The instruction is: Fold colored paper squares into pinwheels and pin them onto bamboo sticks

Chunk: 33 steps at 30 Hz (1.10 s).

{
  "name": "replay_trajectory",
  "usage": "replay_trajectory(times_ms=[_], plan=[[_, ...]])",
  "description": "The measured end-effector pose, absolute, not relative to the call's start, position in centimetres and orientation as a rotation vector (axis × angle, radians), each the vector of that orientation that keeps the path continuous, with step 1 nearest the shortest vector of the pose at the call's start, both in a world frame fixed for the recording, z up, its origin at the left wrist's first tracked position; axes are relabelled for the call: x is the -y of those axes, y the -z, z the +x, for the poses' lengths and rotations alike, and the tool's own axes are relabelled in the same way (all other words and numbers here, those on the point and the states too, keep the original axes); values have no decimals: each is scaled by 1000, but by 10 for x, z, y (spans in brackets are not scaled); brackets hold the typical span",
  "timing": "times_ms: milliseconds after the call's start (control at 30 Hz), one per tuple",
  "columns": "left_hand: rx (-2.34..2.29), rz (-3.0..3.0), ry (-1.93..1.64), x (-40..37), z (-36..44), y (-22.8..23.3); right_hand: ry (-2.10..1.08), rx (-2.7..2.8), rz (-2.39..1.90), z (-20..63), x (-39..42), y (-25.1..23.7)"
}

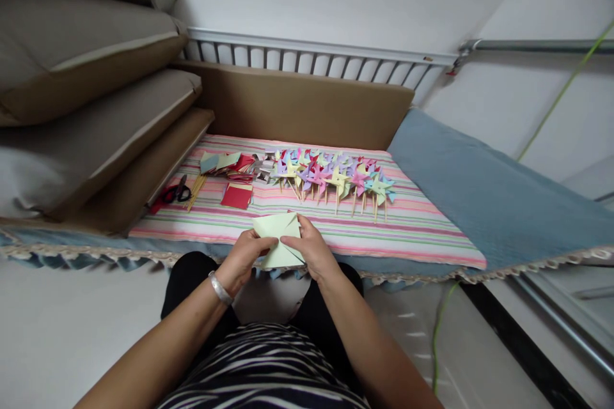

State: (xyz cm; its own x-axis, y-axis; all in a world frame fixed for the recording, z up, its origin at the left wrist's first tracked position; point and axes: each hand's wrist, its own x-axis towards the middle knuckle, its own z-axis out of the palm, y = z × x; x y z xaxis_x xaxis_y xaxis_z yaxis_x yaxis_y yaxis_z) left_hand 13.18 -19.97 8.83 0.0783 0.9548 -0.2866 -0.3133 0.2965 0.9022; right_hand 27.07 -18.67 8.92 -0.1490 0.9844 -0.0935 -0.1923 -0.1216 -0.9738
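Fingers of both hands pinch pale green paper; no writing visible on it.

Bare forearms — a silver bangle behind the left hand; black-and-white striped top, black trousers beneath.

Both hands meet over the near edge of a bed covered by a pink-and-green striped cloth. The left hand, a silver bangle on its wrist, and the right hand hold a pale green square sheet of paper between their fingers, its flaps folded towards the middle. Farther back lie a row of multicoloured paper pinwheels on wooden sticks, a red paper square, a stack of coloured paper and red-handled scissors.
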Motion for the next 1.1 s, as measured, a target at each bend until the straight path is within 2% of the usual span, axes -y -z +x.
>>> replay_trajectory(times_ms=[133,333,467,733,1100], plan=[[-1066,738,-1168,196,130,-91,-1319,1180,-1121,273,189,-88],[-1096,666,-1171,189,121,-94,-560,1700,-1059,292,206,-82],[-1091,664,-1123,187,119,-91,-293,1961,-953,301,215,-80],[-1104,720,-1080,189,120,-89,-232,2057,-965,300,212,-84],[-1168,863,-1052,192,125,-80,-471,1932,-1200,283,207,-87]])
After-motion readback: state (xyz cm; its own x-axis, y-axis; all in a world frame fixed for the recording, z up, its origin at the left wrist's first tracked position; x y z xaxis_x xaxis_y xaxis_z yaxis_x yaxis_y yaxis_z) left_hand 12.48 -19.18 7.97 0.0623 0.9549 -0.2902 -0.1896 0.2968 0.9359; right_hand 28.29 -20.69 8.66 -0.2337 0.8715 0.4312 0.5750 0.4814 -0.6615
